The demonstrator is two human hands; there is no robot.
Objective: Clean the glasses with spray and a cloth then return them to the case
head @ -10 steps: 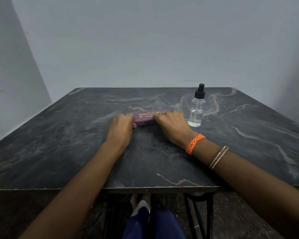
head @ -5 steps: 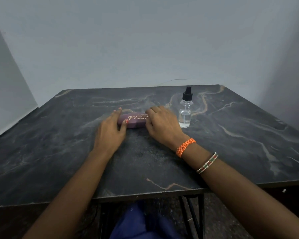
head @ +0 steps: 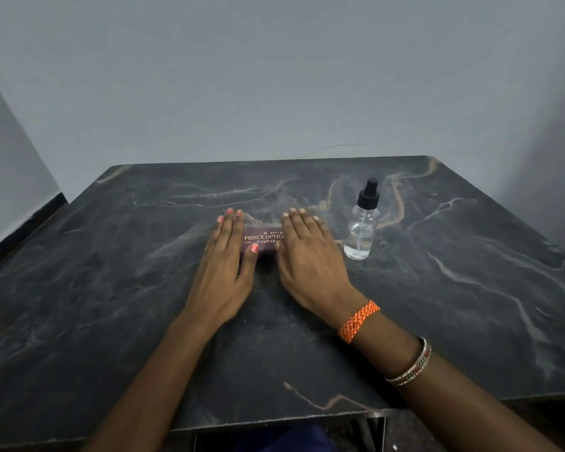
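head view: a maroon glasses case (head: 264, 243) with gold lettering lies closed at the centre of the frame on the dark tabletop (head: 454, 288). the left hand (head: 224, 269) lies flat over its left end, fingers (head: 230, 223) straight and close together reaching past the far edge, thumb against the near side. the right hand (head: 307, 259) covers the right end the same way, fingers straight and slightly spread, so only the middle strip of the case shows. the glasses themselves are not visible, and no cloth can be seen. just right of the right hand, apart from it, a clear spray bottle (head: 362, 228) with a black pump top stands upright, a little liquid in its base. an orange braided band (head: 358, 321) and thin beaded bangles (head: 411, 367) sit on the right wrist toward the lower right. the tabletop is black stone with pale and tan veins; a plain grey wall (head: 274, 76) fills the upper frame, with a dark skirting strip at the left edge.
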